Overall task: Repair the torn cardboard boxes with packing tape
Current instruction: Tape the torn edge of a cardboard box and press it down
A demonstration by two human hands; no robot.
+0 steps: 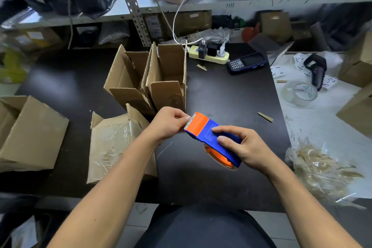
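Holding tape dispenser (211,137) | right hand (244,150) | serrated end pointing up-left

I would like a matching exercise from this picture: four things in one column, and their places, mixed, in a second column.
Things:
1. tape dispenser
2. power strip
3. loose tape roll
4. taped box

Places:
A. on the white surface at the right
B. held in the right hand, the left hand pinching at its toothed end
C. at the table's far edge, plugs in it
D. lying under the left forearm

Pairs: 1-B, 2-C, 3-A, 4-D
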